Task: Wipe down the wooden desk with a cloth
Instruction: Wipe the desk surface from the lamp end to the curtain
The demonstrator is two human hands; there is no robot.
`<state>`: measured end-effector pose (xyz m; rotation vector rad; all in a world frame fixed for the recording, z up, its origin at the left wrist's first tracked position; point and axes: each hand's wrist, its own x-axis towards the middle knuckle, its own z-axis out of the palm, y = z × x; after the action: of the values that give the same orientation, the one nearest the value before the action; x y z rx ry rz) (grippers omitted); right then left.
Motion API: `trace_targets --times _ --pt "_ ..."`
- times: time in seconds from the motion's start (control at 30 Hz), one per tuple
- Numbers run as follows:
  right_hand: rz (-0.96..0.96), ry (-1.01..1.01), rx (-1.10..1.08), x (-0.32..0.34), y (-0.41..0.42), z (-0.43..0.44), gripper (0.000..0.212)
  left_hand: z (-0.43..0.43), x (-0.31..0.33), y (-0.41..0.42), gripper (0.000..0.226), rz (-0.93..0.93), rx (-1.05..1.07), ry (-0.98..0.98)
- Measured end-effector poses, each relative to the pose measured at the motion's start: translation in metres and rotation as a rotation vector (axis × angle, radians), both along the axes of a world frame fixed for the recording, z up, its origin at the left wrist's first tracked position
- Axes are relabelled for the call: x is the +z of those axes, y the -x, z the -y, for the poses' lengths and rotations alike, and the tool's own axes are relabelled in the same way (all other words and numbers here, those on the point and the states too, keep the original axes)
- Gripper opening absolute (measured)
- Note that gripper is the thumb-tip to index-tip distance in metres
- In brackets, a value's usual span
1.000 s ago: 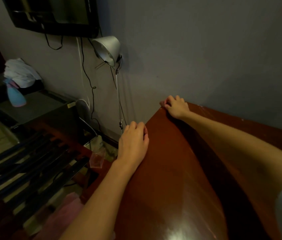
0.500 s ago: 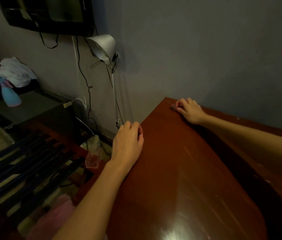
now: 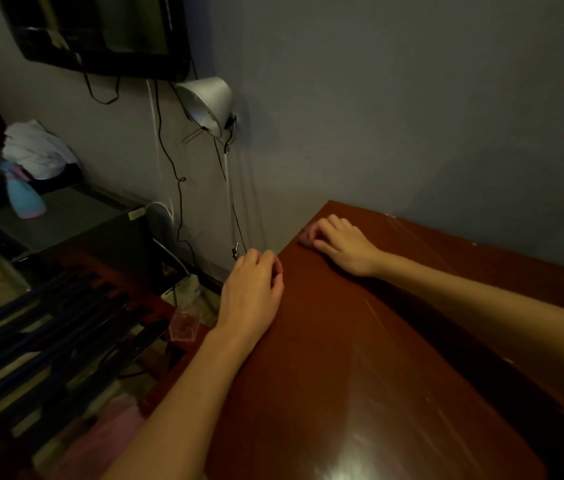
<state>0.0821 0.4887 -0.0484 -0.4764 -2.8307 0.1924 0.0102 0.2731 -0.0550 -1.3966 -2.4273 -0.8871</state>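
Head view: the wooden desk (image 3: 360,358) fills the lower right, its far corner against the grey wall (image 3: 412,98). At that corner the right hand (image 3: 341,242) lies fingers curled, pressing a small dark cloth (image 3: 305,240) that peeks out at its fingertips. The left hand (image 3: 251,292) rests on the desk's left edge, loosely curled, holding nothing visible.

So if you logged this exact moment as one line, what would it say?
task: wipe desk | left hand: on desk edge | right hand: at far corner, over small cloth | desk: partly glossy
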Motion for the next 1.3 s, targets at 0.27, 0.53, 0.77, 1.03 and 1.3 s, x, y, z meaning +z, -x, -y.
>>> trace_targets --times 0.27,0.53,0.77,1.03,1.3 --pt "-0.012 0.009 -0.472 0.004 0.003 -0.100 0.030 -0.002 -0.001 0.001 0.009 -0.009 -0.006 -0.016" --pt "0.045 0.054 -0.359 0.009 0.076 -0.056 0.032 -0.003 -0.002 0.002 0.009 -0.001 -0.007 -0.017" --pt "0.030 0.034 0.074 0.002 0.010 0.016 0.021 -0.001 -0.001 0.002 0.008 -0.001 -0.010 -0.008" --pt "0.010 0.082 -0.472 0.006 -0.025 -0.107 0.028 -0.003 -0.002 0.001 0.008 0.007 -0.005 -0.017" --pt "0.069 0.048 -0.333 0.006 0.074 -0.031 0.035 -0.002 0.000 0.002 0.007 -0.004 -0.012 -0.008"
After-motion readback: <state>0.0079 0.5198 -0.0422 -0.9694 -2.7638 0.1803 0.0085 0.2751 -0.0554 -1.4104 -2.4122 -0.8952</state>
